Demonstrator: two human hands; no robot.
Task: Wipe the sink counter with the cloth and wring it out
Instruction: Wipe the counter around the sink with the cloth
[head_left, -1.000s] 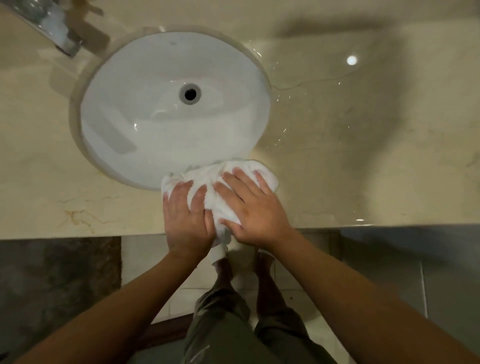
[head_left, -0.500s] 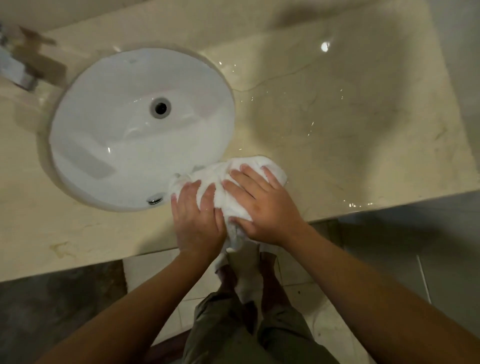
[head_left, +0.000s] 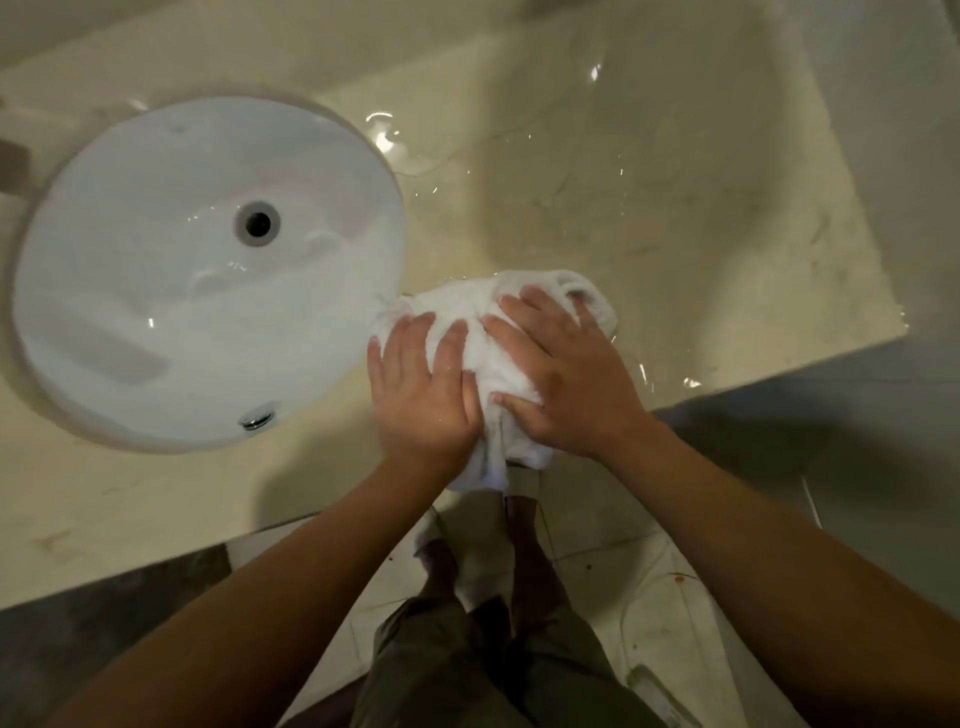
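- Currently, the cloth (head_left: 493, 332) is being pressed flat on the counter (head_left: 649, 208), just right of the sink (head_left: 208, 270).
- Left hand (head_left: 421, 389) and right hand (head_left: 561, 374) are being kept straight-fingered, slightly spread, on the cloth.
- Wiping is judged under way; wringing is being left for later.

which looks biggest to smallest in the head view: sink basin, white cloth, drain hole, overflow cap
1. sink basin
2. white cloth, partly hidden under both hands
3. drain hole
4. overflow cap, looking close to the drain hole in size, so that order is unsure
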